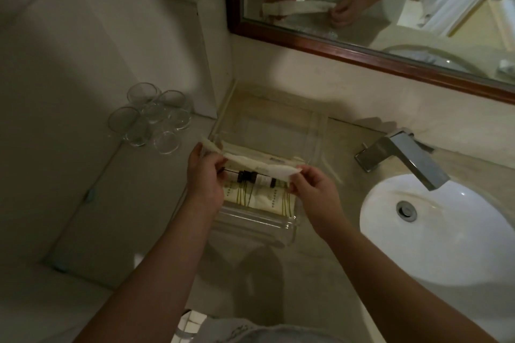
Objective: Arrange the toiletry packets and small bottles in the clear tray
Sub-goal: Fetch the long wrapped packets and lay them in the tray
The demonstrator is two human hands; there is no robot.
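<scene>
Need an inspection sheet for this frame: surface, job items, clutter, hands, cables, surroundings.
Surface: beige counter, dimly lit.
Job's things: clear tray on the counter; striped packets lying flat at its near end; small bottles with dark caps on their sides just behind them; long pale packet held above the tray.
Clutter: cluster of glasses left of the tray.
Hands: left hand and right hand each pinch one end of the long pale packet.
Cables: nothing seen.
Surroundings: white sink and metal faucet to the right; wood-framed mirror above.
</scene>
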